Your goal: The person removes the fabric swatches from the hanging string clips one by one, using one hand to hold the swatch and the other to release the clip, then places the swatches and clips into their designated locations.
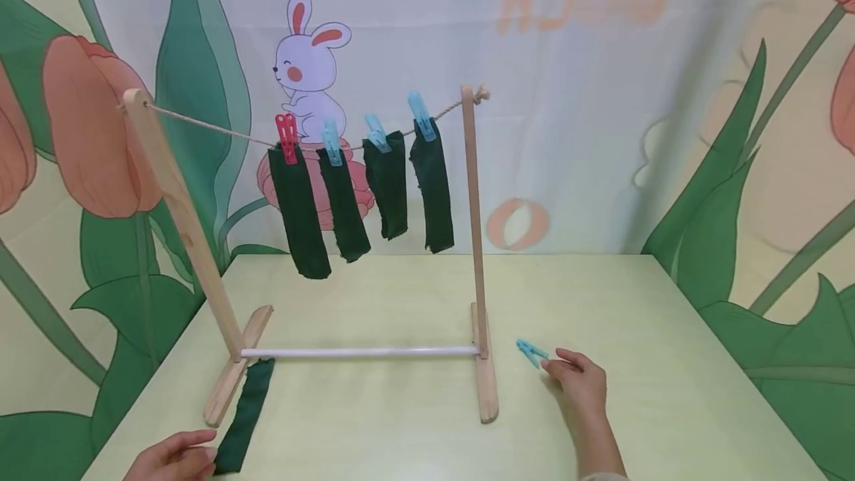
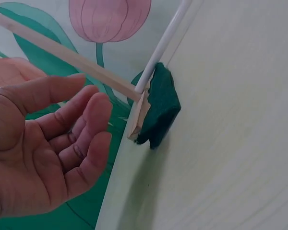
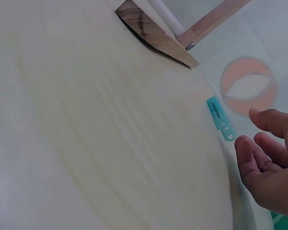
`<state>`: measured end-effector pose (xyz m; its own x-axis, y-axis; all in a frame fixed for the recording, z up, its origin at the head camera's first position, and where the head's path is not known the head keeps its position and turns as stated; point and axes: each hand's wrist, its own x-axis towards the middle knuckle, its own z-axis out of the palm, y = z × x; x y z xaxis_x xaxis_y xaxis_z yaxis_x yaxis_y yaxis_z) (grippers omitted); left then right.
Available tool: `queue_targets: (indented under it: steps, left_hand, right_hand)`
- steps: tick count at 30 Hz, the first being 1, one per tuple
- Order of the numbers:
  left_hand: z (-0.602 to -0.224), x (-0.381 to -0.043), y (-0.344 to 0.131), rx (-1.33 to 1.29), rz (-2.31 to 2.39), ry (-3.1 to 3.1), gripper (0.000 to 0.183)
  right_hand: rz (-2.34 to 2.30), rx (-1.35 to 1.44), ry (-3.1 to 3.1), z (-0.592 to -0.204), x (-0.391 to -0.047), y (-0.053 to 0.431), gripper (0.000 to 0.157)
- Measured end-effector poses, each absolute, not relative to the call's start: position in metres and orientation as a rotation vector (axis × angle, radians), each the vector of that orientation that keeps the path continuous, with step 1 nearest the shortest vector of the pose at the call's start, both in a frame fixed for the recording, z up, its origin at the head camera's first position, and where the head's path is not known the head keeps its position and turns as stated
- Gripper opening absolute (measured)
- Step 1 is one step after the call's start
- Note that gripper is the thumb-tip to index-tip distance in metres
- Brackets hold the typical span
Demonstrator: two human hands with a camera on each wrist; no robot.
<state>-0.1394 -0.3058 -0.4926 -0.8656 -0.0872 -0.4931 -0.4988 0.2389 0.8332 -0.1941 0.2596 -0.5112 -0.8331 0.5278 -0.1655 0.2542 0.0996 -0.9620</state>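
Hanging upper-centre: four dark-green cloth strips
Both empty, half-curled: left hand was by a fifth strip, right hand by one blue plastic clothespin.

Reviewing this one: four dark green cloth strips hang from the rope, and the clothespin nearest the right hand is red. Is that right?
Not quite: the clothespin nearest the right hand is light blue, not red, as the head view shows. Four dark green cloth strips do hang from the rope.
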Motion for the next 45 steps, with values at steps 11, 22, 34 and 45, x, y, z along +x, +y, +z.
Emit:
queue_targets:
  steps: [11, 22, 34, 45]
  left_hand:
    - [-0.46, -0.159, -0.281, -0.425, 1.643, 2.337, 0.054]
    - [-0.445, -0.157, -0.262, -0.38, 1.771, 2.421, 0.06]
    - [-0.431, -0.158, -0.228, -0.314, 1.853, 2.471, 0.047]
    - [-0.419, -0.183, -0.209, -0.2, 1.912, 2.56, 0.037]
  right_hand:
    - [1.763, -0.537, -2.303, -0.488, -0.194, 0.262, 0.036]
    - [1.828, -0.368, -2.223, -0.473, -0.192, 0.245, 0.035]
    - [1.929, -0.339, -2.04, -0.448, -0.186, 0.224, 0.039]
    - [2.014, -0.115, -1.836, -0.415, -0.194, 0.191, 0.033]
